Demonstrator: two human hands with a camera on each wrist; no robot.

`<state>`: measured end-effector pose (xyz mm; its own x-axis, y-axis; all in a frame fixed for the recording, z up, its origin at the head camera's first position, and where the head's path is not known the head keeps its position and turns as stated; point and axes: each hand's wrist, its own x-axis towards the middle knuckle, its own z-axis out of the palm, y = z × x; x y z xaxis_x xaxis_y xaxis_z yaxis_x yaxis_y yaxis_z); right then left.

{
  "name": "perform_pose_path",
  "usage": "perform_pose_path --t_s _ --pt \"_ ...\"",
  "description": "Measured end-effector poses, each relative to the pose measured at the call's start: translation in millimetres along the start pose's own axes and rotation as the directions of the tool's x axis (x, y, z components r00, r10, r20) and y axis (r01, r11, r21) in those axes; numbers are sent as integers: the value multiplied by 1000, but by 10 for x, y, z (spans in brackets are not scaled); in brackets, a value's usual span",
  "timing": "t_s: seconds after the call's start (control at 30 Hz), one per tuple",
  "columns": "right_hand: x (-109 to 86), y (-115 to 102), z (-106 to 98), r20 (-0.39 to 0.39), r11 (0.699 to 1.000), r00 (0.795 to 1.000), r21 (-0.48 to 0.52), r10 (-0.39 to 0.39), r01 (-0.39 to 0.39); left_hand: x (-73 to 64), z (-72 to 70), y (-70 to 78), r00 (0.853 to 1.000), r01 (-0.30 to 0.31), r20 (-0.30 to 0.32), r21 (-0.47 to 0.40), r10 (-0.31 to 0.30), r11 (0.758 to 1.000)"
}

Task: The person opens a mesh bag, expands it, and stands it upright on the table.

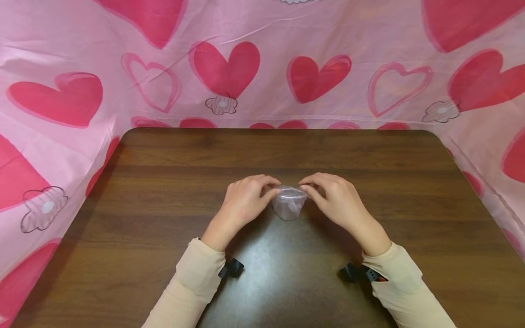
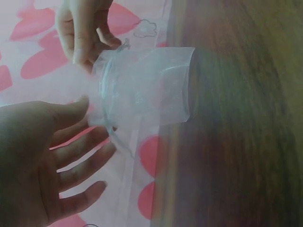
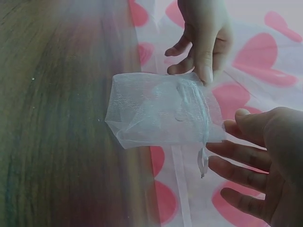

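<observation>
A small sheer white drawstring pouch (image 1: pixel 289 207) hangs upright between both hands, its mouth on top and slightly spread. My left hand (image 1: pixel 246 196) pinches the left end of the mouth between thumb and forefinger. At the opposite end, the right hand (image 1: pixel 338 198) pinches the other corner the same way. The left wrist view shows the pouch (image 2: pixel 147 87) flat and see-through, with a thin cord across it below the rim. A drawstring loop (image 3: pixel 202 163) dangles beside the right fingers in the right wrist view. Nothing can be made out inside the pouch.
The hands work over the middle of a dark brown wooden table (image 1: pixel 164 237). A pink cloth with red hearts (image 1: pixel 272 27) hangs behind and along both sides of it. Small black devices (image 1: pixel 234 268) sit at both wrists, below cream sleeves (image 1: pixel 197 273).
</observation>
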<state>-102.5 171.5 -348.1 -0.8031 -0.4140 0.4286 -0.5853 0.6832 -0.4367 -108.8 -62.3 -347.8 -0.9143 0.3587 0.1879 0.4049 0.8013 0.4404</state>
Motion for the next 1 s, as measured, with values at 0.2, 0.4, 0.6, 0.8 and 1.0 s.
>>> perform_pose_path --t_s 0.2,0.4,0.6,0.8,1.0 --pt "52 2 1 3 1000 1000 1 22 -22 41 -5 30 999 -13 -44 11 14 1000" --pt "154 -19 -28 54 999 998 -33 21 -20 159 -34 61 999 -45 2 63 45 997" --pt "285 -82 -73 189 996 981 -82 40 -25 240 -62 59 993 -78 97 79 70 994" --pt "375 -93 -80 311 994 948 -104 63 -32 310 -112 69 977 -81 201 66 67 995" --pt "444 -97 -62 373 989 923 -140 93 -43 418 -203 57 942 -47 335 80 17 996"
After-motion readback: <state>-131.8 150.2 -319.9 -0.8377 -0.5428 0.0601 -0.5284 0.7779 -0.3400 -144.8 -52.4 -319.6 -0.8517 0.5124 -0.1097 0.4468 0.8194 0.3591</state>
